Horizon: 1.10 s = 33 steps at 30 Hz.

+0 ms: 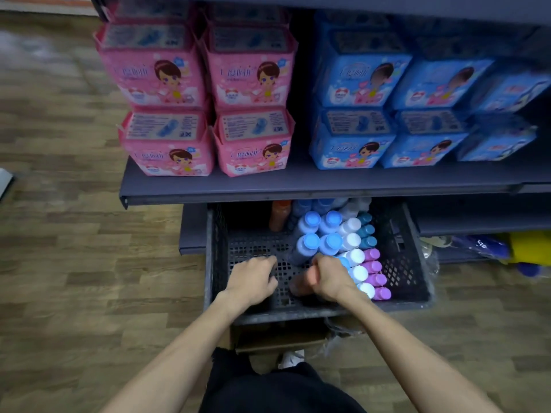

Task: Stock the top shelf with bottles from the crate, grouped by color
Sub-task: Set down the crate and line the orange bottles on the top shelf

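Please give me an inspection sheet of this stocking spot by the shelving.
Surface: wood-pattern floor.
Job's things: black perforated plastic crate holding upright blue-capped bottles, white-capped, teal-capped, purple-capped; one orange bottle at the back.
Clutter: pink packs and blue packs stacked on the dark shelf.
Grippers: right hand grips an orange bottle; left hand empty inside crate.
Cables: nothing seen.
Surroundings: yellow and blue items at right, blurred.

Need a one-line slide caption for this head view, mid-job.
Right hand grips an orange bottle in the black crate; left hand reaches in empty.
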### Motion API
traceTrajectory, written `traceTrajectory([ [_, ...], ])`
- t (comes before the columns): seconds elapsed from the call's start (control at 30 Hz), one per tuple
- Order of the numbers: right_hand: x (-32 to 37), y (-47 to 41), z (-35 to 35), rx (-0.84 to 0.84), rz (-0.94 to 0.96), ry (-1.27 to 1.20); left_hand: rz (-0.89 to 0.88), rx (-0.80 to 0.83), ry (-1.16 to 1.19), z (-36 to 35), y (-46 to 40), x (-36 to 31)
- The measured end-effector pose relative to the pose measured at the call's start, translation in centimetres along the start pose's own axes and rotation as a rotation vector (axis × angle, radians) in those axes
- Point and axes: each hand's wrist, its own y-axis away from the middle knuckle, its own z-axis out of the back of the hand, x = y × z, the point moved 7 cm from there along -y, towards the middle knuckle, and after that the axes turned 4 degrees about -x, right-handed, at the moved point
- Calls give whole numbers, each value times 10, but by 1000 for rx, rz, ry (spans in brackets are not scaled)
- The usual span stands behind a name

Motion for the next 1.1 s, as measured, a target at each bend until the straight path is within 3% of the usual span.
traceTrajectory([
  [0.37,36,50,129,-342,305,-394,-62,-207,-20,75,14,-23],
  [0.63,82,100,212,-555,549,-554,-111,-496,16,162,24,-61],
  [1.1,146,178,359,-815,745,-521,-266,-914,-122,312,49,-138],
])
